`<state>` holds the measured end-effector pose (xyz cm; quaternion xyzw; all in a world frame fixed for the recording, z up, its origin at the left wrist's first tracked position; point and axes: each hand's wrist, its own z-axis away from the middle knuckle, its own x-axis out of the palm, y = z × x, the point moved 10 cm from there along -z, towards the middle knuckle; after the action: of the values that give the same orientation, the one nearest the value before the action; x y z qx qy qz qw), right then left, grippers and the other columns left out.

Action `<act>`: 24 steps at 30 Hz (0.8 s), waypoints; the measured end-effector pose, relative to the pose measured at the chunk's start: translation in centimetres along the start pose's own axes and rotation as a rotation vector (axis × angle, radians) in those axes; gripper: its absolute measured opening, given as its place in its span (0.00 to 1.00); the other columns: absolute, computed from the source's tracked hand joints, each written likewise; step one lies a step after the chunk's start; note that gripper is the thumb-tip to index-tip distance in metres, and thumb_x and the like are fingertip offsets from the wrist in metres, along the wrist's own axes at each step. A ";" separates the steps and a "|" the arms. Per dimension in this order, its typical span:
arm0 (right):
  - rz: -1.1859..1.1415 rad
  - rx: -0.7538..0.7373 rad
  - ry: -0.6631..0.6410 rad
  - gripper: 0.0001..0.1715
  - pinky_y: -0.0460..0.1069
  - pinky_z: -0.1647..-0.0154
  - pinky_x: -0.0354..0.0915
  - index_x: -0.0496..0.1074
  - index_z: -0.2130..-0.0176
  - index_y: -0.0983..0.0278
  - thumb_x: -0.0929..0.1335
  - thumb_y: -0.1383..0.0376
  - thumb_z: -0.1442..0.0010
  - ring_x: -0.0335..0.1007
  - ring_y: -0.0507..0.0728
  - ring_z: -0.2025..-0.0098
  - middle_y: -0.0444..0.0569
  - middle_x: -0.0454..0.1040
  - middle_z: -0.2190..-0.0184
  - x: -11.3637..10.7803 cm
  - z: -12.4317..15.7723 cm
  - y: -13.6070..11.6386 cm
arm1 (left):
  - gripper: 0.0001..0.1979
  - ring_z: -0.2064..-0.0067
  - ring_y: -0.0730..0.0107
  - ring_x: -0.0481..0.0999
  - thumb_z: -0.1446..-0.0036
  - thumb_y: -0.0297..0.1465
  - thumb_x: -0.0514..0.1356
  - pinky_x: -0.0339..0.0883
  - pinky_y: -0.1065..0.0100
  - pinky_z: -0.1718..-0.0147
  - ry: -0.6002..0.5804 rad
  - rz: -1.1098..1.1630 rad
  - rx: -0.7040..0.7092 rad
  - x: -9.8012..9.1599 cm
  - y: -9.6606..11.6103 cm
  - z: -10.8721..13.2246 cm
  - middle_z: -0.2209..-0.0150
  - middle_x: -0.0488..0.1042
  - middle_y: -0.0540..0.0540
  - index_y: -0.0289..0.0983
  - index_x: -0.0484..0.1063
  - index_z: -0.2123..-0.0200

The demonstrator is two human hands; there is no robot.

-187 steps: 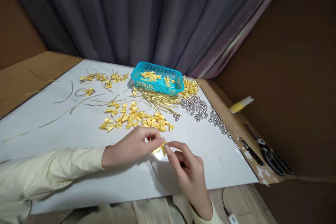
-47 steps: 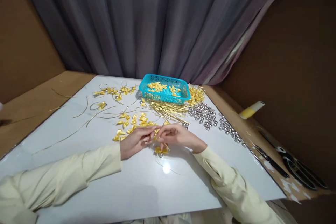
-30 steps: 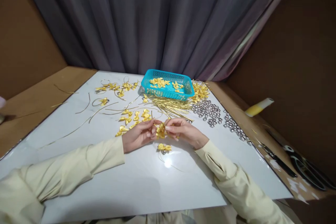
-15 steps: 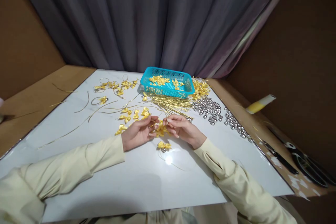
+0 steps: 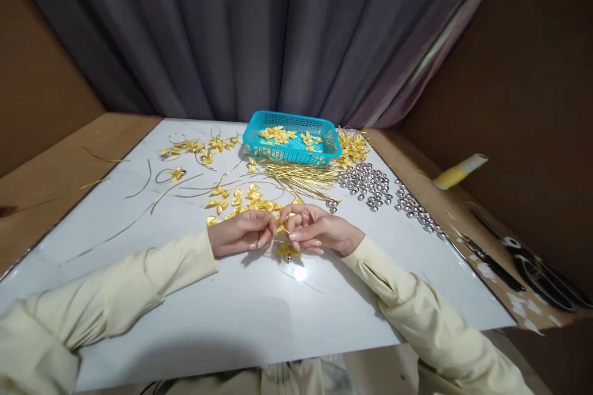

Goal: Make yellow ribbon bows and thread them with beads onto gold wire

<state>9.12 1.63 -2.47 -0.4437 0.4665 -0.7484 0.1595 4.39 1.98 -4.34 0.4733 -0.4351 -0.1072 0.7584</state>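
Observation:
My left hand [image 5: 243, 232] is closed in a pinch, and my right hand [image 5: 319, 229] is closed facing it. A thin gold cord [image 5: 281, 233] runs between their fingertips; its ends are hidden by the fingers. Just below the hands lies a yellow ribbon bow [image 5: 288, 250] with a silver bead at its lower edge and a fine cord trailing to the right. Several loose yellow bows [image 5: 254, 192] are spread behind my left hand, some partly covered by the fingers.
A turquoise basket [image 5: 293, 157] holding yellow bows stands at the back. Before it lies a bundle of gold cords [image 5: 301, 180], with silver beads [image 5: 365, 182] to the right. Looped bows [image 5: 217, 145] lie back left. Scissors [image 5: 540, 274] and a yellow-white tube [image 5: 461, 171] are at the right.
Both hands have turned and dropped slightly closer to the bow in front. The left fingers, more spread before, are now pinched. The view has shifted a little.

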 end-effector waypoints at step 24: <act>-0.004 0.024 -0.090 0.20 0.39 0.89 0.58 0.63 0.66 0.66 0.72 0.78 0.59 0.63 0.46 0.86 0.41 0.76 0.79 1.4 -0.1 0.7 | 0.13 0.78 0.77 0.64 0.44 0.36 0.61 0.61 0.76 0.74 -0.329 -0.724 -0.083 2.3 -0.4 0.6 0.80 0.71 0.48 0.32 0.80 0.71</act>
<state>8.17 0.41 -2.37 -0.4760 0.4491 -0.7334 0.1841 5.35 0.10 -3.27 0.5414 -0.3510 -0.4597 0.6102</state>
